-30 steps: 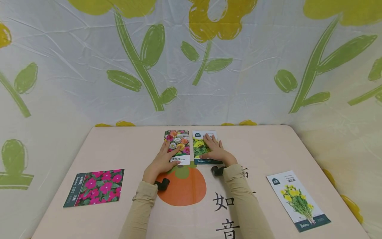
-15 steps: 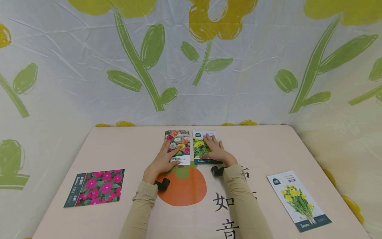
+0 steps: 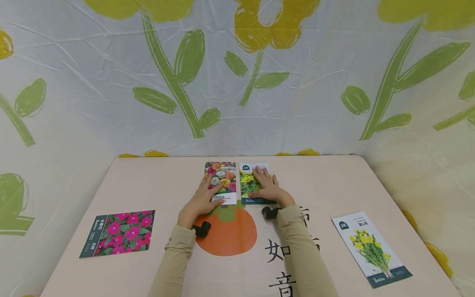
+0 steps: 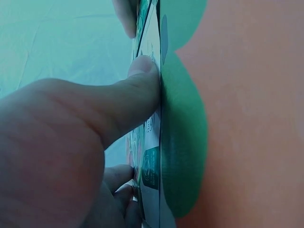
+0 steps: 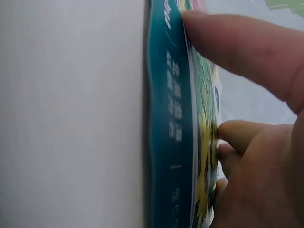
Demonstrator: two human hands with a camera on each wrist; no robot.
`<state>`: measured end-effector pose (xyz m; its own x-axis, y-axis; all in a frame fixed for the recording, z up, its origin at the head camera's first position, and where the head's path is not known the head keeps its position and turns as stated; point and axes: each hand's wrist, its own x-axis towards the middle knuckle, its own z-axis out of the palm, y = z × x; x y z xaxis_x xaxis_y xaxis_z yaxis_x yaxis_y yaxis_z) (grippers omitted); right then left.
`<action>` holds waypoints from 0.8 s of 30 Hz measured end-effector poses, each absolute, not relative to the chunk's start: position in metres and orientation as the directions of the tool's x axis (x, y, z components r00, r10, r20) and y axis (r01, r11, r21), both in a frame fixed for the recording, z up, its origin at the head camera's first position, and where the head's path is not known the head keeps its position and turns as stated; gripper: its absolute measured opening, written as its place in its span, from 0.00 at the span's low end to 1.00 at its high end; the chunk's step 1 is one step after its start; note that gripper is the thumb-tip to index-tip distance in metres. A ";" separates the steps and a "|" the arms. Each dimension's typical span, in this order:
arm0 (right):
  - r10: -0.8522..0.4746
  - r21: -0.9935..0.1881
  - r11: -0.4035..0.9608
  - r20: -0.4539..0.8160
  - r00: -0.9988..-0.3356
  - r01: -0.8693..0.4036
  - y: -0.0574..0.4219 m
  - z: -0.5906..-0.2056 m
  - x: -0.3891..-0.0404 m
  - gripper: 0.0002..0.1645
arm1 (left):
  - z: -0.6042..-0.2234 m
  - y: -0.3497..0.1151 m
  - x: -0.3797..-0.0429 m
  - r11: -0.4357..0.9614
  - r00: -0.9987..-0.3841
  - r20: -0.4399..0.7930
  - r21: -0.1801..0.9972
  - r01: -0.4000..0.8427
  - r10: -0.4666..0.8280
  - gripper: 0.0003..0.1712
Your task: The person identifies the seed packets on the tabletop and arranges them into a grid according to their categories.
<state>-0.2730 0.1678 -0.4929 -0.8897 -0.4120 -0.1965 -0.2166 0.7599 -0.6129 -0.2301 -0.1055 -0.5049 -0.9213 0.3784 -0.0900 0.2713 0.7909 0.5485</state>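
Note:
Two flower seed packets lie flat side by side near the table's far edge. My left hand [image 3: 202, 199] rests with spread fingers on the packet of mixed pink, white and orange blooms [image 3: 225, 171]; its thumb [image 4: 137, 90] touches the packet's near end in the left wrist view. On the yellow-flowered packet [image 3: 246, 181] my right hand [image 3: 270, 187] lies with fingers spread, covering its right part. The thumb [image 5: 237, 42] touches this packet's surface in the right wrist view, beside the dark green band [image 5: 173, 118]. Neither hand curls round a packet.
A pink-flowered packet [image 3: 126, 233] lies sideways at the left of the table. At the right, a white packet with a yellow flower bunch [image 3: 371, 249] lies at a slant. The pale tablecloth [image 3: 167, 185] bears a printed orange fruit and black characters. A flower-patterned sheet [image 3: 315, 103] hangs behind.

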 end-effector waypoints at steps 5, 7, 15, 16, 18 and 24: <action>-0.414 -0.609 0.762 -0.194 -0.890 -0.221 0.168 -0.493 -0.273 0.58 | -0.504 -0.105 -0.231 0.795 -0.923 -0.091 0.544 0.270 0.375 0.36; -0.413 -0.611 0.760 -0.194 -0.890 -0.219 0.168 -0.493 -0.273 0.58 | -0.504 -0.105 -0.231 0.796 -0.923 -0.090 0.542 0.270 0.374 0.36; -0.405 -0.621 0.755 -0.190 -0.895 -0.210 0.168 -0.492 -0.272 0.58 | -0.504 -0.105 -0.231 0.792 -0.923 -0.092 0.550 0.266 0.374 0.36; -0.404 -0.624 0.753 -0.184 -0.896 -0.211 0.168 -0.492 -0.272 0.58 | -0.504 -0.106 -0.231 0.788 -0.923 -0.089 0.554 0.267 0.375 0.36; -0.402 -0.627 0.749 -0.176 -0.899 -0.212 0.168 -0.492 -0.272 0.58 | -0.504 -0.106 -0.231 0.784 -0.922 -0.087 0.560 0.269 0.378 0.36; -0.407 -0.642 0.733 -0.147 -0.901 -0.226 0.170 -0.497 -0.273 0.58 | -0.505 -0.107 -0.231 0.773 -0.922 -0.086 0.577 0.262 0.377 0.37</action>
